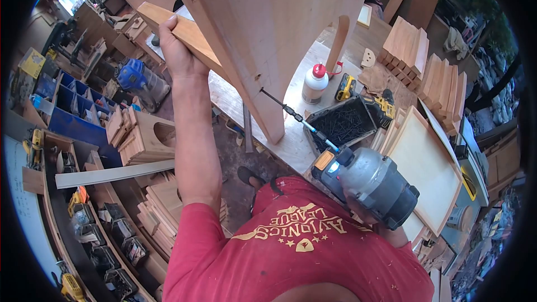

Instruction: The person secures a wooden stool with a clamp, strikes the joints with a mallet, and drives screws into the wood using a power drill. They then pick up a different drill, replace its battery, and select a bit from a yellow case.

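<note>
My left hand [180, 51] is wrapped round a wooden rail [193, 38] that meets the side of a large wooden panel [251, 33], thumb along its top edge. My right hand [361, 208], mostly hidden behind the tool, grips a grey cordless driver [373, 182] with its light on. From its chuck a long bit [293, 114] reaches up and left, and the screw [268, 95] at its end has its tip at the panel's face, just below a small dark hole. The panel piece stands upright on a pale worktable [305, 145].
Beside the driver lies a bin of dark screws [342, 123]. Behind it stand a white glue bottle [315, 85] with a red cap and a yellow drill [385, 107]. Stacked boards [404, 50] and framed panels [422, 165] fill the right; a blue shop vacuum [140, 81] stands left.
</note>
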A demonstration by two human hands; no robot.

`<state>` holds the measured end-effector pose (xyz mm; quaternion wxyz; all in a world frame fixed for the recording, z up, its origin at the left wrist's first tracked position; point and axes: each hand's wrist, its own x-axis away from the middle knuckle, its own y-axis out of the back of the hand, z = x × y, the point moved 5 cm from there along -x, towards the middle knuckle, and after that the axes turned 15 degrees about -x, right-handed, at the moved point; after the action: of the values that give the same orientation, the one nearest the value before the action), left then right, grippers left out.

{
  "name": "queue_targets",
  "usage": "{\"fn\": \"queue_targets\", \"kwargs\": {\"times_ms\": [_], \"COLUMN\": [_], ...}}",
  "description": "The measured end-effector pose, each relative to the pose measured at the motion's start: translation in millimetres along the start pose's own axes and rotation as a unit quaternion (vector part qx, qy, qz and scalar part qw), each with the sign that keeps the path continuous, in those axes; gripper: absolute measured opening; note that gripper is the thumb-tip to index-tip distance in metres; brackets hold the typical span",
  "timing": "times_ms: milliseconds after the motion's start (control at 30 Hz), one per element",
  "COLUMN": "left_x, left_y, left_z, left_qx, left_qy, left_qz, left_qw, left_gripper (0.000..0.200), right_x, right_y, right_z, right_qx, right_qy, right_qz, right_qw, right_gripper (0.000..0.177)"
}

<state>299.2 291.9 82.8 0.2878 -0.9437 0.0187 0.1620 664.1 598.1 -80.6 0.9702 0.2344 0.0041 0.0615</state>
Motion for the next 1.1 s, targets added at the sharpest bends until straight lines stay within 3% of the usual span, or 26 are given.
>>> {"fn": "queue_targets", "kwargs": {"times_ms": [67,133,200,333,433,533,700,733,800,833,900,1033,1100], "left_x": [1.1,1.9,2.3,1.6,1.6,-0.5,2.2,1.8,1.2,0.4,-0.7,0.6,-0.3], "left_y": [-1.2,-1.0,0.0,-1.4,1.6,1.4,-0.7,-0.3,1.4,1.9,3.0,3.1,4.0], "left_z": [-0.7,-1.1,-1.3,-2.0,-0.9,0.2,-1.3,-1.4,-0.8,-0.3,0.4,0.1,0.9], "left_qx": [-0.004,-0.01,-0.015,-0.017,-0.017,-0.015,-0.024,-0.028,-0.033,-0.033,-0.033,-0.033,-0.032], "left_qy": [-0.002,-0.002,-0.003,-0.009,-0.009,-0.004,-0.001,-0.003,-0.007,-0.008,-0.01,-0.01,-0.015], "left_qz": [-0.01,-0.013,-0.01,-0.006,-0.013,-0.013,-0.029,-0.029,-0.029,-0.021,-0.006,-0.022,-0.022], "left_qw": [1.0,1.0,1.0,1.0,1.0,1.0,0.999,0.999,0.999,0.999,0.999,0.999,0.999], "left_gripper": [0.042,0.041,0.041,0.041,0.042,0.043,0.044,0.044,0.044,0.043,0.043,0.041,0.041], "right_x": [-1.5,-2.5,-3.5,-4.8,-20.0,-33.3,-39.1,-39.4,-47.4,-51.8,-49.9,-50.7,-52.7], "right_y": [2.1,0.4,2.1,5.9,8.6,14.4,18.6,21.3,26.0,26.7,27.8,28.9,25.0], "right_z": [-5.4,-1.8,2.8,11.2,42.6,73.6,85.8,93.6,106.9,112.8,121.5,126.7,122.8], "right_qx": [-0.203,-0.376,-0.401,-0.187,-0.001,0.031,0.049,0.021,0.03,0.069,0.112,0.049,0.072], "right_qy": [-0.03,-0.047,-0.045,-0.014,-0.1,-0.187,-0.225,-0.22,-0.085,0.046,0.164,0.119,0.01], "right_qz": [-0.046,-0.077,-0.081,-0.059,0.024,0.065,0.062,0.05,-0.013,-0.063,-0.103,-0.117,-0.055], "right_qw": [0.978,0.922,0.911,0.98,0.995,0.98,0.971,0.974,0.996,0.995,0.975,0.985,0.996], "right_gripper": [0.046,0.045,0.045,0.049,0.051,0.053,0.064,0.067,0.058,0.048,0.041,0.04,0.05]}}
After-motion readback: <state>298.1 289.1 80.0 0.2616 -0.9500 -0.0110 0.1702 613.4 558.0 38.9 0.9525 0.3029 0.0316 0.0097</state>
